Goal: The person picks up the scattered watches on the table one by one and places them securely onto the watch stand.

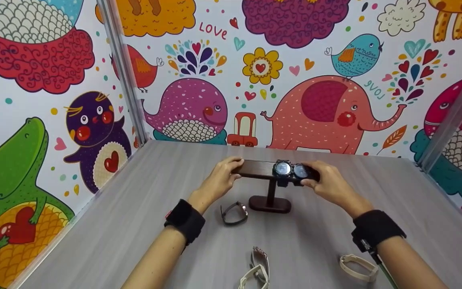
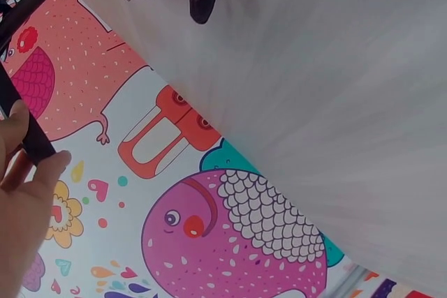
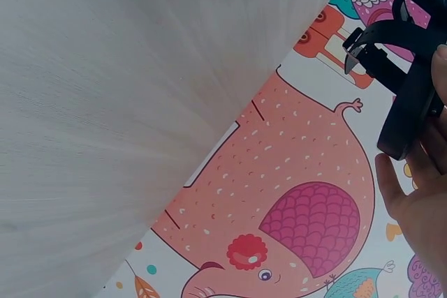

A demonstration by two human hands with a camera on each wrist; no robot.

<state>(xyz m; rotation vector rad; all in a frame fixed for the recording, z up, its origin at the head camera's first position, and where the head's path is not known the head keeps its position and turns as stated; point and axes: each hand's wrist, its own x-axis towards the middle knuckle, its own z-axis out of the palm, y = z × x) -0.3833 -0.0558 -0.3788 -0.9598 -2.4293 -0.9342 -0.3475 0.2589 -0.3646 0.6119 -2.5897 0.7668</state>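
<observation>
The watch stand [image 1: 255,170] is on the grey table [image 1: 118,228], and its foot [image 1: 270,204] looks flat. Think of its post as the middle of a clock. On the bar, just up toward 1 o'clock, is a round dark watch [image 1: 283,169]. A second dark watch [image 1: 301,171] is right beside it, at about 2 o'clock.

The step in hand looks like keeping the bar steady at both ends. To do it well, I think both hands should use the same soft push, so the bar stays level and the foot does not lift. In the head view, the bar dips a little toward 3 o'clock. It would help to keep fingers off the watch glass and not let the straps twist.

The left hand [image 1: 217,176] is near 10 o'clock, pinching the bar's end with fingers above and thumb below. The right hand [image 1: 330,180] is near 3 o'clock, pinching the other end the same way. I cannot tell if its fingertips touch the second dark watch too. The left arm reaches in from 8 o'clock, the right arm from 4 o'clock.
</observation>
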